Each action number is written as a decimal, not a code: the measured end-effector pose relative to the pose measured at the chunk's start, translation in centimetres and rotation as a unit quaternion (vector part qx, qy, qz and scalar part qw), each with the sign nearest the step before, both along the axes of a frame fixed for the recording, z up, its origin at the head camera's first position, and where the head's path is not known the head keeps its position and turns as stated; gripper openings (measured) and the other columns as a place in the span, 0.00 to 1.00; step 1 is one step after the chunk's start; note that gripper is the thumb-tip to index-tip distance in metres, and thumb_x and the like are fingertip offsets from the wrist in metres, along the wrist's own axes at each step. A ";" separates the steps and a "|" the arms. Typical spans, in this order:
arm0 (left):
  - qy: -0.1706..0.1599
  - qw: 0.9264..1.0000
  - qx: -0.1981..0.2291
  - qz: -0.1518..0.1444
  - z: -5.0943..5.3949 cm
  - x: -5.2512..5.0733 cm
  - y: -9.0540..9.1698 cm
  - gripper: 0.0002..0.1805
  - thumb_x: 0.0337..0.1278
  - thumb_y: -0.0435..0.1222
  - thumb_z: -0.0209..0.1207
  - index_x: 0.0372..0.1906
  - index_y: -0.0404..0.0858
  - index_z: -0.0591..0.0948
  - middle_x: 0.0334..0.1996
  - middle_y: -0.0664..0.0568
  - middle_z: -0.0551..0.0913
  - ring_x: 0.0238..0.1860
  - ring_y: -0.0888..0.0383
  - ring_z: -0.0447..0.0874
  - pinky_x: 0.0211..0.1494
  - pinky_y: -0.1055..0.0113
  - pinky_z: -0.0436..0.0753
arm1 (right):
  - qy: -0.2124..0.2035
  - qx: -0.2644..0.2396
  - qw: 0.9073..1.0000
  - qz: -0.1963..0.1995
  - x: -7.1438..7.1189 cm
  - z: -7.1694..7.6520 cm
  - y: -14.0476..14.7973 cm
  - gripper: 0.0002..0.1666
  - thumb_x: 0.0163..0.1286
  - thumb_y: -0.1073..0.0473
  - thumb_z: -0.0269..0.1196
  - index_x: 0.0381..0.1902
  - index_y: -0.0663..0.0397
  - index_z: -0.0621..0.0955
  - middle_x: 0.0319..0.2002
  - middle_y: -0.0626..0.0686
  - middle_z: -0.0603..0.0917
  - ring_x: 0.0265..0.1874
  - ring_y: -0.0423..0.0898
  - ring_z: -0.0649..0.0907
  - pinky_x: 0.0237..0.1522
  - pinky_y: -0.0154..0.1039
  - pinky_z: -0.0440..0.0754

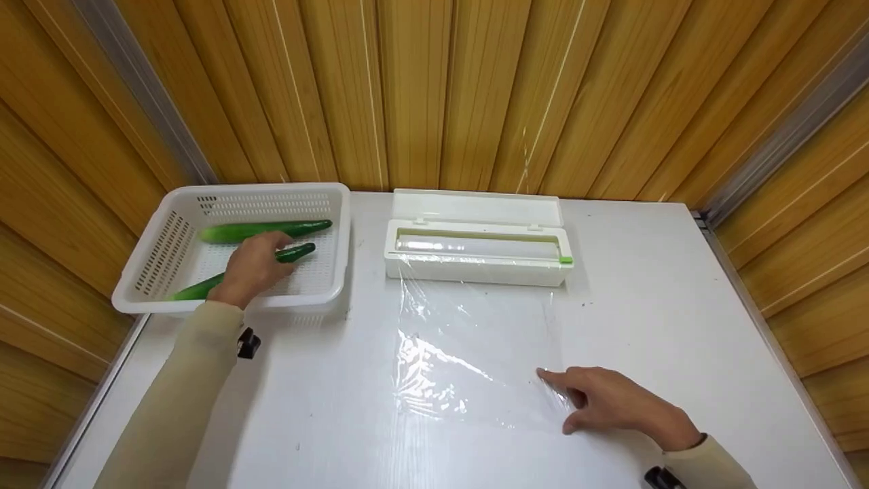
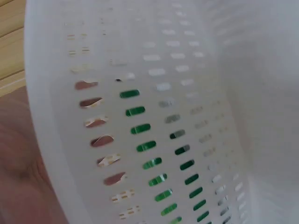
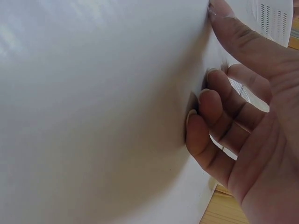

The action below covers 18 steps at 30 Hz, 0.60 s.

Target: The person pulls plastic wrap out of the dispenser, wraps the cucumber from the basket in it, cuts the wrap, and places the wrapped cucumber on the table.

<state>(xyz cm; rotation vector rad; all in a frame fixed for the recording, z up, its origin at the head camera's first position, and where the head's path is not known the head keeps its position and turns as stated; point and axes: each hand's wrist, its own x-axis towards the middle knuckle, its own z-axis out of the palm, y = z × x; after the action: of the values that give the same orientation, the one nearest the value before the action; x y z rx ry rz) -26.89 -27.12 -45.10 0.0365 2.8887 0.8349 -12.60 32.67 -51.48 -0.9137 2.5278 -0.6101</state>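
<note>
A white perforated plastic basket (image 1: 345, 244) at the left contains two green cucumbers. My left hand (image 1: 252, 267) reaches into it, thumb and fingers on either side of the nearer cucumber (image 1: 296, 252). The farther cucumber (image 1: 251, 231) lies behind that hand. In the left wrist view, the basket wall (image 2: 140, 70) hides most of the fingers, and green shows through its slots. A sheet of clear cling film (image 1: 468, 353) lies pulled out on the table. My right hand (image 1: 614, 401) rests at its right edge, index finger extended onto the film, fingertips down.
A white cling film dispenser (image 1: 478, 269) stands at the back middle, lid (image 1: 477, 207) raised, roll visible inside. A green slider (image 1: 566, 260) sits at its right end. The white table (image 1: 679, 305) is bordered by wood-patterned panels (image 1: 468, 95) at the back and sides.
</note>
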 end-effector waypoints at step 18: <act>-0.055 0.997 -0.054 -0.012 -1.8 -1.2 -4.7 0.31 0.63 0.26 0.67 0.68 0.19 0.73 0.61 0.26 0.79 0.56 0.36 0.75 0.67 0.33 0.71 | -0.019 -0.004 1.000 -0.014 0.0 0.1 0.0 0.52 0.58 0.42 0.81 0.77 0.49 0.75 0.27 0.37 0.70 0.28 0.32 0.69 0.32 0.33 0.69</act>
<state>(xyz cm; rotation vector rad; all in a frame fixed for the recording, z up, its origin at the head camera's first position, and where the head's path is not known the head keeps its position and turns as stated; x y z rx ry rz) -28.05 -31.87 -46.92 0.0144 2.8180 0.6550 -12.62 32.64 -51.34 -0.8623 2.5092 -0.6402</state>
